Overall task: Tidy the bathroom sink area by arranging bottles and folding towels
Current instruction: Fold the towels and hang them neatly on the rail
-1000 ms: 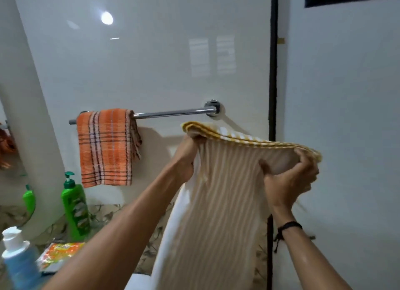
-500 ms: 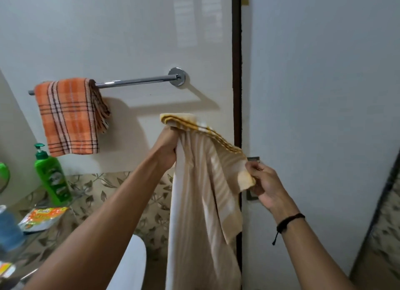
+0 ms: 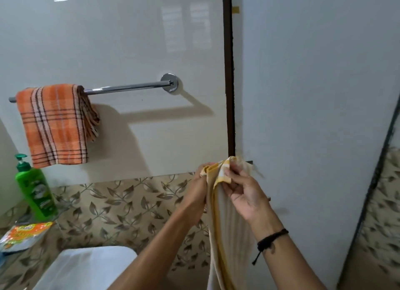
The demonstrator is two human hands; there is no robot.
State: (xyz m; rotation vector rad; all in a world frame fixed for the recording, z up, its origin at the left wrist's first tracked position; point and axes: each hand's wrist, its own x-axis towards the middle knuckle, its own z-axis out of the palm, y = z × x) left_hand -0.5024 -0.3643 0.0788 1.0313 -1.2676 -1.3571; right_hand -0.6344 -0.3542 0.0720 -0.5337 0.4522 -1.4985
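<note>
Hands meet at the yellow towel's (image 3: 227, 224) top corners: left hand (image 3: 198, 187) and right hand (image 3: 242, 190) both pinch it, the cloth hanging folded lengthwise between the forearms. An orange towel (image 3: 54, 125) drapes the rail (image 3: 129, 87); a green bottle (image 3: 35, 188) stands below it.

Moderately bright, soft indoor light with a cool, slightly greenish cast. The glossy wall (image 3: 121, 43) shows a small glare streak between ten and eleven o'clock and pale rectangular reflections at twelve. The rail (image 3: 125, 88) and orange towel (image 3: 54, 125) cast soft shadows toward four o'clock, so light falls from about ten. The right hand (image 3: 244, 194) and yellow towel (image 3: 227, 235) at five o'clock are slightly smeared by motion. Tiles (image 3: 381, 203) at four o'clock are blurred, and straight edges bow near the borders.
</note>
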